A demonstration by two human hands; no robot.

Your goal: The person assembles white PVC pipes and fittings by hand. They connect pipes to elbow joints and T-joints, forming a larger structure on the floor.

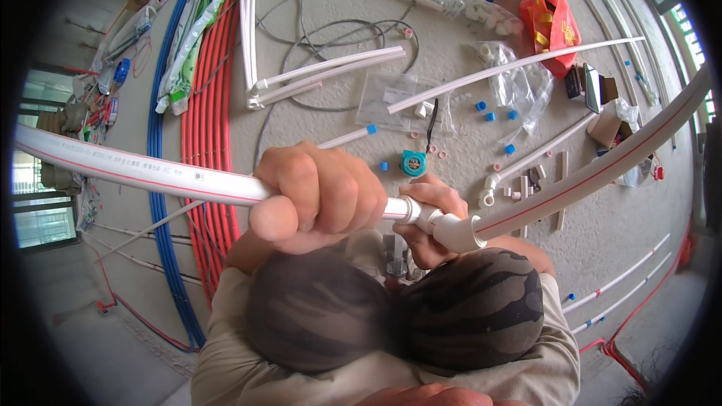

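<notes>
My left hand [322, 192] is wrapped round a white plastic pipe [150, 173] with a red stripe, which runs out to the far left. Its right end goes into a white pipe fitting [453, 232], probably a tee. My right hand [432, 214] grips this fitting, thumb on the near side and fingers on the far side. From the fitting's other end a second white pipe [602, 169] with a red stripe reaches to the upper right. Both hands are just above my knees. Below them, a partly hidden tool [395, 256] shows between my legs.
On the concrete floor ahead lie a teal tape measure [412, 163], blue caps [490, 116], plastic bags [519, 86], a red bag [547, 22] and cut white pipes [519, 71]. Grey cable [301, 49] loops behind. Red pipes [207, 135] and blue pipes [156, 135] run along the left.
</notes>
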